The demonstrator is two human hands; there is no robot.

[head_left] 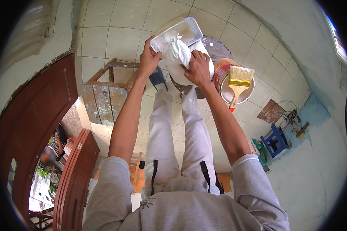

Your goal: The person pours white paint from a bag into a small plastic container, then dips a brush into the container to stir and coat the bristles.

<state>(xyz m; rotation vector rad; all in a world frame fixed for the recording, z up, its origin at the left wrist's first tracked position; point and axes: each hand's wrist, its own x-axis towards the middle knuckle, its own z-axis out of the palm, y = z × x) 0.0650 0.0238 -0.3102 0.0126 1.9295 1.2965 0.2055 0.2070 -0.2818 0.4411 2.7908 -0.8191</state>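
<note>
A rectangular translucent plastic tray (191, 30) with white residue inside is held tilted over the tiled floor. My left hand (149, 59) grips its near-left corner, fingers closed around the rim. A white plastic bag (178, 54) has its bunched mouth over the tray, and my right hand (198, 70) is closed around its gathered part. The rest of the bag bulges beyond that hand, above a round dark stool (219, 47). What the bag holds is hidden; a pale lump lies in the tray by its mouth.
A paint bucket (221, 71) stands right of the stool, with a wide brush (240, 82) across its top. A worn wooden stool (106, 98) is at left, near a brown door (38, 92). A blue plastic stool (275, 140) sits by the right wall. Someone is outside the doorway.
</note>
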